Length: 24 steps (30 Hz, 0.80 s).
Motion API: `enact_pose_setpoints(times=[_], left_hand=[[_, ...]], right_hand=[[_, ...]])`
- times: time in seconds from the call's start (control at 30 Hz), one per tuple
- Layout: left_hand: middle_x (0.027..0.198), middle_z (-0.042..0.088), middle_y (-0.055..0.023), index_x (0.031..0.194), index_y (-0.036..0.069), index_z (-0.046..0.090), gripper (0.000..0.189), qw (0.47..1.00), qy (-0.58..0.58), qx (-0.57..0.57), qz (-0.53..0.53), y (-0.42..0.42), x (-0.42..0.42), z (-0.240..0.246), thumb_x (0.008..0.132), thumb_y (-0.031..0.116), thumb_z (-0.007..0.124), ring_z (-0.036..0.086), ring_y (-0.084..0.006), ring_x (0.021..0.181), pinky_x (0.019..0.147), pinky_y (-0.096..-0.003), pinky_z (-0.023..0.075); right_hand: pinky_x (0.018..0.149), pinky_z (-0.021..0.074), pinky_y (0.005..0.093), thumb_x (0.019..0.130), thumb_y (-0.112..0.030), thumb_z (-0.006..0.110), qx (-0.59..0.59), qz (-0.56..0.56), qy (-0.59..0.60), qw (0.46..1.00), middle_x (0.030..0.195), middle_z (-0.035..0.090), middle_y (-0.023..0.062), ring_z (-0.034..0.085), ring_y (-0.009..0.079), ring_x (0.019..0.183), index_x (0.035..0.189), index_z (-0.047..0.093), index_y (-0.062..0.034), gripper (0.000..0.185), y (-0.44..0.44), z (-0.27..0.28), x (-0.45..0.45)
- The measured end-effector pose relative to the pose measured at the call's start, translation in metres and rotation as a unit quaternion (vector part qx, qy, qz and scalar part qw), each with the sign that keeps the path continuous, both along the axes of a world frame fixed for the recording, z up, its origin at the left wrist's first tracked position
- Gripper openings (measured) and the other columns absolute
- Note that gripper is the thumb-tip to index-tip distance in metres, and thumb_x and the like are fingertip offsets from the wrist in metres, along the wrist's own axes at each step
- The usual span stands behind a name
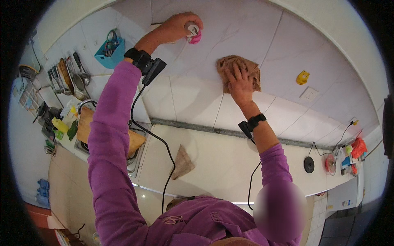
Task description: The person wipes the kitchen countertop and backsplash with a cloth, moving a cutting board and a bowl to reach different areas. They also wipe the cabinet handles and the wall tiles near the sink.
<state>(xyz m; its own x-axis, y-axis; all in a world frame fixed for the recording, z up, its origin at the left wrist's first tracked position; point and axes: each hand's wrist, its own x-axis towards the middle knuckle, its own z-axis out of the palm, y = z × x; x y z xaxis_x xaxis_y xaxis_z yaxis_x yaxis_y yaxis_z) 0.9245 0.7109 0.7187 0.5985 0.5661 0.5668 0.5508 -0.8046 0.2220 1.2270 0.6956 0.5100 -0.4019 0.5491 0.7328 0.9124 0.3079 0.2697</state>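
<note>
Against the tiled wall, my right hand presses a crumpled brown cloth with its fingers spread over it. My left hand is raised higher up at the wall, its fingers curled around a small pink-and-white object. Much of that object is hidden by the hand, so its exact kind is unclear. A second brown cloth, folded to a point, lies on the pale countertop below my arms.
A yellow bear-shaped figure and a wall socket are at right. A wooden board lies over the sink. Utensils and a blue basket hang at left. A black round device with a cord sits on the counter.
</note>
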Motion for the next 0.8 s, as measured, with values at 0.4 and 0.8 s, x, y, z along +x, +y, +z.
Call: enact_pose_setpoints(times=[0.4,0.8], left_hand=[[0.132,0.064,-0.0060,0.097,0.006,0.053,0.014,0.983,-0.183,-0.015,0.018,0.008,0.003,-0.042,0.092,-0.006,0.060,0.063,-0.0167,0.110,0.094,-0.0313,0.0544],[0.126,0.065,-0.0052,0.106,0.006,0.058,0.017,0.984,-0.171,0.055,-0.011,0.022,-0.001,-0.051,0.092,-0.004,0.061,0.061,-0.0181,0.109,0.094,-0.0305,0.0530]], right_hand=[[0.098,0.0435,0.0552,0.079,-0.015,0.076,0.011,0.026,0.011,1.000,0.154,0.041,0.0073,0.044,0.0333,0.132,0.144,0.053,-0.0226,0.070,-0.002,0.000,0.001],[0.097,0.0444,0.0542,0.079,-0.017,0.077,0.008,0.009,0.004,1.000,0.156,0.040,0.0072,0.043,0.0334,0.132,0.145,0.052,-0.0244,0.071,0.003,-0.001,0.000]])
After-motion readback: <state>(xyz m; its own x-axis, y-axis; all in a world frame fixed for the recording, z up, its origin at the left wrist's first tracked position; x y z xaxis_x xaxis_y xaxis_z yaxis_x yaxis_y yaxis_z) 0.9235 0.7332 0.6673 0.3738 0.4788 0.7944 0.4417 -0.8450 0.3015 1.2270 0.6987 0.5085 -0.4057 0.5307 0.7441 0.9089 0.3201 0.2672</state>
